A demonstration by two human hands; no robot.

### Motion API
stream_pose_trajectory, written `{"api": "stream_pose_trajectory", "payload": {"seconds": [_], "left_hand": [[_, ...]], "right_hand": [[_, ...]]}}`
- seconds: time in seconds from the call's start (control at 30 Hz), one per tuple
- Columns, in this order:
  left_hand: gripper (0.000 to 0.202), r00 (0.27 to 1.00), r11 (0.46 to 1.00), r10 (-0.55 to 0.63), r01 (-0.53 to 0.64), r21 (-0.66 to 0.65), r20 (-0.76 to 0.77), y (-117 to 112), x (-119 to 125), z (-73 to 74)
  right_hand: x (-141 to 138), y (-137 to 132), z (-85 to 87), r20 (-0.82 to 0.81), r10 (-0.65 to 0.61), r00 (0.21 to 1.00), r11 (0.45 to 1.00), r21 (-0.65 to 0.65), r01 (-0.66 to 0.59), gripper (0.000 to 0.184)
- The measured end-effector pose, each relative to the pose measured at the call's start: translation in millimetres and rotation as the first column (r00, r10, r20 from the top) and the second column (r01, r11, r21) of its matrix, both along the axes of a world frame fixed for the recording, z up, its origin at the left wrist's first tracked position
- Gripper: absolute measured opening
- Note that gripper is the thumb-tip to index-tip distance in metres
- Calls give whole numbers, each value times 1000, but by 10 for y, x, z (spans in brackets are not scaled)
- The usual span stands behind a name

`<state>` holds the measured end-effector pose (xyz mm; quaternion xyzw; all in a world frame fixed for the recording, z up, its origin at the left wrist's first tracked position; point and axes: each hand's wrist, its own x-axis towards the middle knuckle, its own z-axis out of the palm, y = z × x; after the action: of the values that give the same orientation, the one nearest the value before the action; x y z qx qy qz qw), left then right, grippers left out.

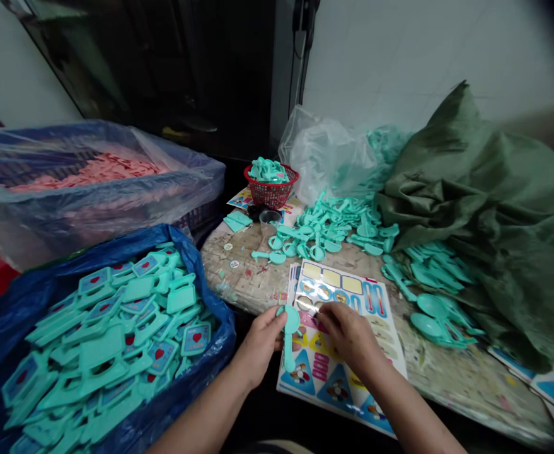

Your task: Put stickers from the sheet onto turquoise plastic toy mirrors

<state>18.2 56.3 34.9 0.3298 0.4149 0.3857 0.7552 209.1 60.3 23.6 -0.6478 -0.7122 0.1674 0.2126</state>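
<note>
My left hand [260, 343] is closed on a teal plastic toy piece [290, 334] with a round head and a long handle, held upright over the near edge of the table. My right hand [347, 334] rests on a sticker sheet [352, 328], its fingertips pinched at a round silver sticker near the sheet's top left. What sits between those fingertips is too small to make out. The sheet tops a small stack of similar sheets. More teal round-headed pieces [324, 227] lie heaped behind the sheet.
A blue-lined bin [16, 302] at left holds teal pieces with heart stickers. Behind it a plastic-lined crate [92, 173] holds pink pieces. A red basket [271, 189], a clear bag [328, 157] and a green sack [484, 202] sit on the worn table [258, 277].
</note>
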Motion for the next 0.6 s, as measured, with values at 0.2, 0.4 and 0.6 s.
{"api": "stream_pose_trajectory", "payload": {"seconds": [0.2,0.4,0.6], "left_hand": [[32,997,997,-74,74,-25,10,140,-12,-120],[36,997,997,-77,77,-20,10,142,6,-162],[40,998,997,-67,67,-32,-14,120,33,-144]], "right_hand": [[-35,111,-4,61,28,998,1000,5,-29,13],[-59,150,30,50,65,997,998,-14,-64,16],[-99,186,44,11,108,994,993,-41,-107,15]]}}
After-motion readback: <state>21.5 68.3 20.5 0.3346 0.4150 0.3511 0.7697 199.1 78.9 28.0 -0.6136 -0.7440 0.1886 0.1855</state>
